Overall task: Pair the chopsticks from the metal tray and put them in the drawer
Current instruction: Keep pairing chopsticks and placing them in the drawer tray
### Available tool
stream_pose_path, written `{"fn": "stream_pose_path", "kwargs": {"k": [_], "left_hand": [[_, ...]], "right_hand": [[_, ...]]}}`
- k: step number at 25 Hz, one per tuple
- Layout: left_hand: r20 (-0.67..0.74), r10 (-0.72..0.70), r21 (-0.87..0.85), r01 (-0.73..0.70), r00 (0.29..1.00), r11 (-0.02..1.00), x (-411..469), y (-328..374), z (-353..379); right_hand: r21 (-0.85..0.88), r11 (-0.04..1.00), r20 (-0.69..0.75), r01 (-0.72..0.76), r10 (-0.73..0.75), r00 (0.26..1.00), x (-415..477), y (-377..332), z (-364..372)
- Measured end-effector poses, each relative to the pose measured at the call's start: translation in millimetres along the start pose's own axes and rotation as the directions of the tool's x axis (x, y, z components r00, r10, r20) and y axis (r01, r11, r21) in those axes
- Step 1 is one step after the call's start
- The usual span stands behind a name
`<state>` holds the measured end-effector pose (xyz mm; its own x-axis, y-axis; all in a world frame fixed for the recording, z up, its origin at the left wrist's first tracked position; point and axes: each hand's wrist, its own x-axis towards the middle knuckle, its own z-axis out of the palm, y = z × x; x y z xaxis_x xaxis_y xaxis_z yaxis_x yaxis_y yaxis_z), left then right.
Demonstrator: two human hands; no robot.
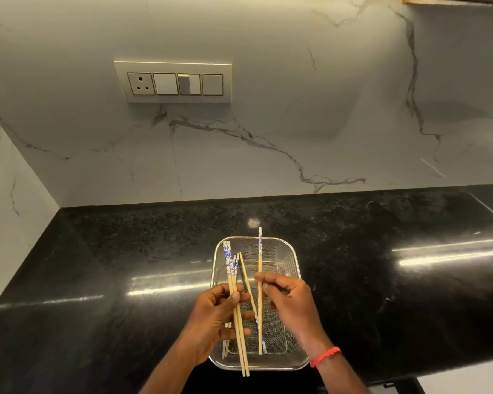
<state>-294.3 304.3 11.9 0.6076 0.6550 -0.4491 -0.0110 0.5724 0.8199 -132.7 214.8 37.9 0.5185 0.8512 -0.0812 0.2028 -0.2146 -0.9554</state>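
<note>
A metal mesh tray point(292, 257) sits on the black counter near its front edge. My left hand point(211, 317) is shut on a bundle of wooden chopsticks point(230, 265) with blue-and-white patterned tops, held over the tray's left side. My right hand point(289, 305) pinches a single chopstick point(260, 251) upright over the tray, its patterned end pointing away from me. Another chopstick point(246, 282) lies slanted in the tray between my hands, and a patterned end point(264, 344) shows on the tray's floor. The drawer is out of sight.
The black granite counter point(382, 265) runs left to right and meets a white marble backsplash point(268, 152). A switch and socket panel point(174, 83) is on the wall. A side wall closes the counter on the left. A red thread is around my right wrist.
</note>
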Motion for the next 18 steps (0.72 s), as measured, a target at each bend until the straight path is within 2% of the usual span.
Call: {"fn": "stream_pose_path", "kwargs": {"k": [6, 12, 18], "left_hand": [[0.058, -0.006, 0.009, 0.005, 0.998, 1.0, 6.8, -1.1, 12.7], [0.149, -0.03, 0.089, 0.017, 0.988, 0.996, 11.6, -10.3, 33.6], [0.219, -0.05, 0.15, 0.017, 0.974, 0.989, 12.4, -11.1, 55.0]], "right_hand": [[0.004, 0.997, -0.004, -0.075, 0.075, 0.997, -20.6, 9.5, -0.3], [-0.051, 0.997, -0.019, -0.053, 0.052, 0.998, -30.2, 13.2, -7.3], [-0.009, 0.999, -0.062, -0.042, 0.042, 0.997, -42.3, 15.3, -26.9]]}}
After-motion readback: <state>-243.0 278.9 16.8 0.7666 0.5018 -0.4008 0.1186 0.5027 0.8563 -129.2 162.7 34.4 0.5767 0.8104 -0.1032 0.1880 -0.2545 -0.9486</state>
